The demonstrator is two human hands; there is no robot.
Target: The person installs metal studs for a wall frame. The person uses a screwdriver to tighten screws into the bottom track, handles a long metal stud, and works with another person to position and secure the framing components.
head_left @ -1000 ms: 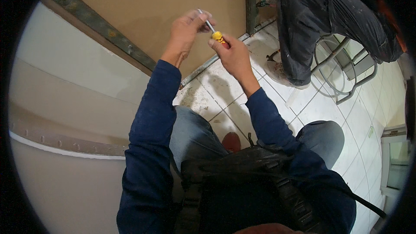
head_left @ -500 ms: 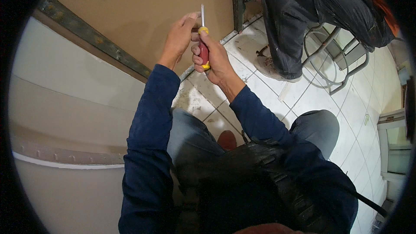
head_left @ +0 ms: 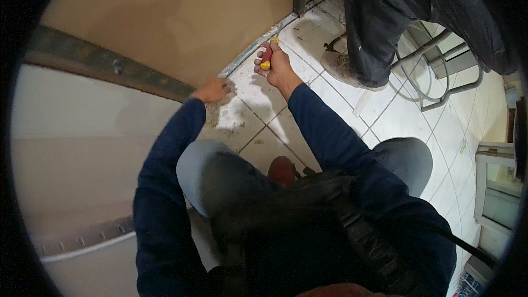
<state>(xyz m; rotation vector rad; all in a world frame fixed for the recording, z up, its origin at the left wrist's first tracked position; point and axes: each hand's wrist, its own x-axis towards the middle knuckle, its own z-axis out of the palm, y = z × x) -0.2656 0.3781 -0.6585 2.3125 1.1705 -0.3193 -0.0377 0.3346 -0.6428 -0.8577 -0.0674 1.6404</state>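
Observation:
My right hand (head_left: 280, 67) is closed round the red and yellow handle of a screwdriver (head_left: 267, 58), held above the tiled floor near the foot of the brown panel. The shaft points away from me and is hard to make out against the metal track. My left hand (head_left: 213, 91) is apart from the screwdriver, low by the floor where the panel meets the metal strip. Its fingers are smeared by motion, and whether they hold anything is unclear.
A metal track (head_left: 263, 42) runs along the base of the brown panel (head_left: 165, 16). A rusty metal profile (head_left: 110, 65) crosses the wall at left. At the right, a person in dark trousers (head_left: 379, 27) sits on a tubular stool (head_left: 440, 102); a hammer-like tool (head_left: 334, 43) lies beside their shoe.
My left hand has left the screwdriver tip and dropped left toward the floor. My right hand, still gripping the screwdriver, has shifted slightly right and farther away.

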